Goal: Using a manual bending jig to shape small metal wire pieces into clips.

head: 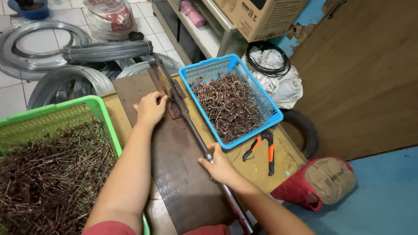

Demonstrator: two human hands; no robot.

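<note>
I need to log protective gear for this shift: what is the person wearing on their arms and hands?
Nothing covers either hand: the left hand and the right hand are bare, with no gloves, rings, watch or bracelets visible. Both forearms are bare too. The only clothing in view is a red short sleeve at the left upper arm, at the bottom edge of the picture.

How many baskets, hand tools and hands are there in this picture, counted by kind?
Baskets: 2, the blue basket of bent wire hooks and the green basket of straight wire pieces.
Hand tools: 2, the long lever bar on the board and the orange-handled pliers.
Hands: 2, the left hand and the right hand.
Total: 6
</note>
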